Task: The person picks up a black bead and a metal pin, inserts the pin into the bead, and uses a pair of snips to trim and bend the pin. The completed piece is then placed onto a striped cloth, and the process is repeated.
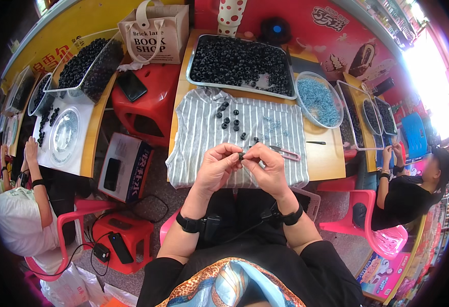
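The left hand (219, 165) and right hand (266, 165) are pinching one dark bead (241, 156) above the striped cloth (193, 133); beyond this cloth is a rectangular tray (240, 89) with black beads (237, 59).

Passage: bare striped cloth (196, 135) left of black beads (236, 122); obstacles: bead-filled tray (234, 89) beyond, bowl (322, 125) at right, pink-handled tool (291, 155) beside right hand (268, 166).

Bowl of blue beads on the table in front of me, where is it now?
In the head view, the bowl of blue beads sits right of centre, just right of the tray of black beads, beyond your right hand.
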Action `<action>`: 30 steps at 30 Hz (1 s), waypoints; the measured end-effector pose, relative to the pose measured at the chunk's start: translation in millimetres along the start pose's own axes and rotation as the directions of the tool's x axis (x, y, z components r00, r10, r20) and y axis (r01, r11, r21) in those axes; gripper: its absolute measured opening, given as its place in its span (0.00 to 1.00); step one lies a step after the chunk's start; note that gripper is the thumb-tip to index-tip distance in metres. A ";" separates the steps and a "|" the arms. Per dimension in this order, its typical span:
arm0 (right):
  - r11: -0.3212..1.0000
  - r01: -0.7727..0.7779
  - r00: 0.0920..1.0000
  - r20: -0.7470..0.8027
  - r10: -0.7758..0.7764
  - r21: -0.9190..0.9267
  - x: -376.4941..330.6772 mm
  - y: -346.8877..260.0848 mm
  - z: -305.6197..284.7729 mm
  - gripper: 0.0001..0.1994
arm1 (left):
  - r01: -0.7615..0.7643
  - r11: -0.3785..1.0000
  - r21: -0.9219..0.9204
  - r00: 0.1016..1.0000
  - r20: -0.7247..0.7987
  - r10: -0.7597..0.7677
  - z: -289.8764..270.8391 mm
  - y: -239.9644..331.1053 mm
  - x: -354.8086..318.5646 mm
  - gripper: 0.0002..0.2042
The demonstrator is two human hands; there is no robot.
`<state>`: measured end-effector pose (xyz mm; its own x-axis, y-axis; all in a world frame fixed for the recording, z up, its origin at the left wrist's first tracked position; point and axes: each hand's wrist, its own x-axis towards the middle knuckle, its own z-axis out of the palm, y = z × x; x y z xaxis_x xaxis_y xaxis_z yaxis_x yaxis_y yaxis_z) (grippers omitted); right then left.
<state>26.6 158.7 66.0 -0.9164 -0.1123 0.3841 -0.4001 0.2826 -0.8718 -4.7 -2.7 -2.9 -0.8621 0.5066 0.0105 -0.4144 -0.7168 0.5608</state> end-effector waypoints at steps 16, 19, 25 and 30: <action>0.984 -0.174 0.953 0.254 0.163 0.024 13.3 0.9 -14.6 0.13 | 0.002 1.000 0.012 0.999 -0.048 -0.002 9.1 4.9 -1.9 0.20; 0.980 -0.181 0.946 0.287 0.149 0.087 15.2 0.2 -14.4 0.13 | -0.009 1.000 -0.013 1.000 -0.001 0.009 7.0 4.3 -1.9 0.23; 0.993 0.113 0.979 0.173 -0.109 -0.014 14.4 8.0 -7.6 0.08 | -0.015 0.998 0.057 1.000 0.016 0.014 4.4 2.8 0.8 0.24; 0.998 0.055 0.963 0.266 -0.047 -0.023 9.0 3.9 -25.8 0.08 | 0.031 0.993 0.114 0.997 0.073 -0.039 7.2 5.0 -4.8 0.24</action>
<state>17.1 183.3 73.9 -0.8665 -0.3745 0.3299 -0.4494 0.2979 -0.8422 -0.6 -5.3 5.8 -0.8216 0.5680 0.0489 -0.4048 -0.6417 0.6514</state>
